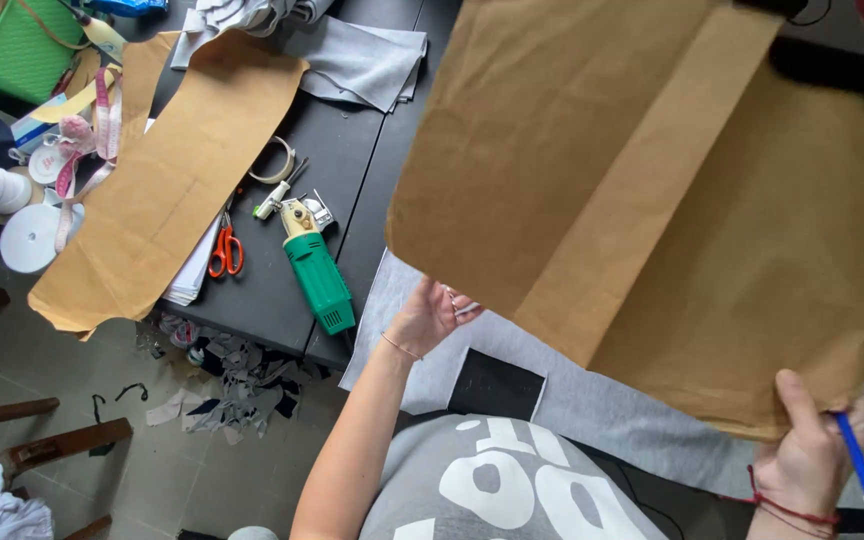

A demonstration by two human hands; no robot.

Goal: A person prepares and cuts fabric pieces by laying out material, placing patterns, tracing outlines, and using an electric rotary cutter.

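Head view: right hand (807, 455) pinches creased brown paper pattern (652, 190), blue pen (860, 470).

Hands, two, bare.
Left hand (430, 315) reached forward, fingers curled; right hand (812, 455) was raised, its grip closed, thumb up.

Brown paper pattern (652, 200); grey fabric (592, 400); blue pen (860, 470); green cutter (317, 275); orange scissors (226, 250).

Right hand (812, 450) lifts brown paper pattern (652, 190) — left hand (430, 315) on grey fabric (592, 395).
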